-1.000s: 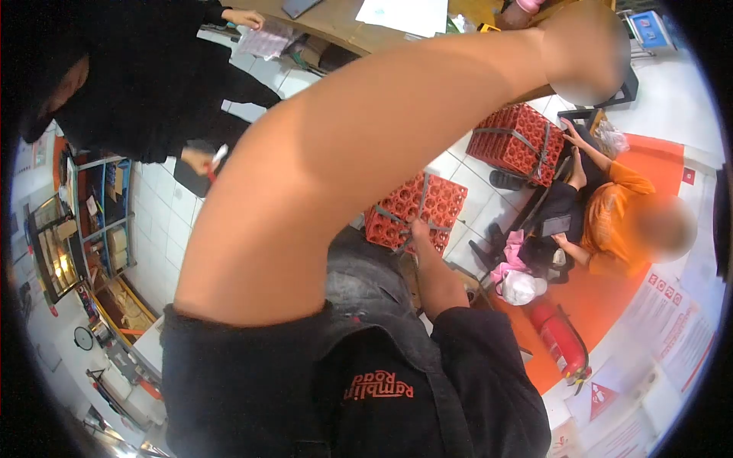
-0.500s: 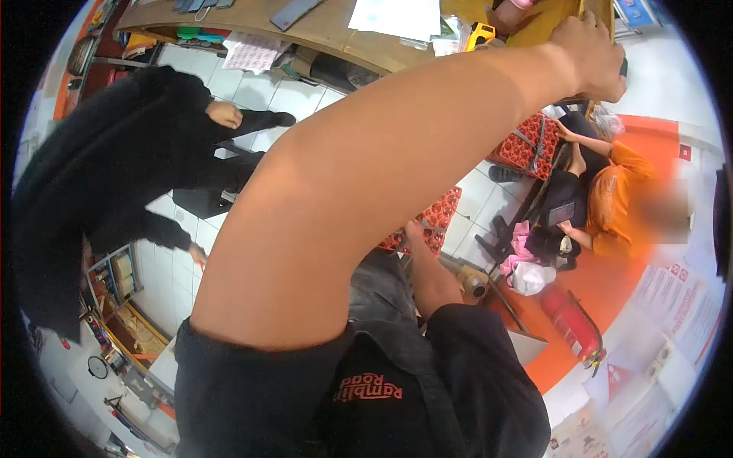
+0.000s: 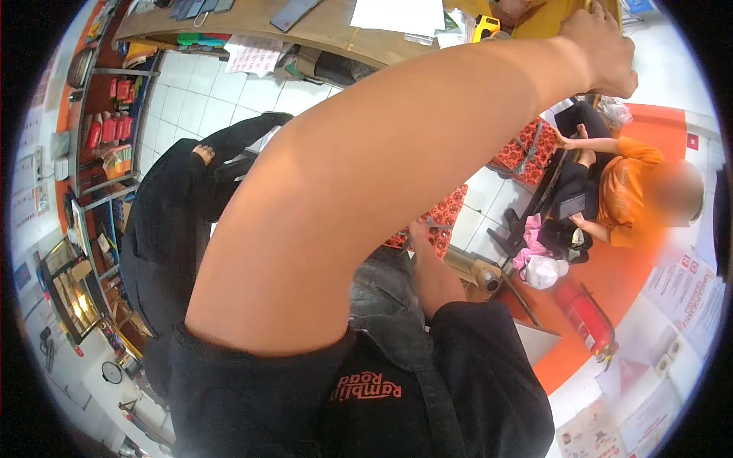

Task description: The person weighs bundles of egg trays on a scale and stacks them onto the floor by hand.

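Observation:
My left arm stretches across the view, and my left hand is at the right end of the wooden desk. Its fingers are bent at the desk's yellowish edge; what they hold, if anything, is hidden. Low beside my lap, my right hand is closed at the strap of a red egg tray stack, partly hidden by my left arm. A second strapped stack of red egg trays stands farther off, touched by the hand of a seated person in orange.
A person in black is bent over at my left, beside shelves with red packets. Paper, a phone and a yellow tool lie on the desk. At right are a white cap and a fire extinguisher.
The person in black has moved right and lower, partly behind my arm, which uncovers the shelves. My left hand sits slightly higher and farther right in view. My right hand stays at the egg trays.

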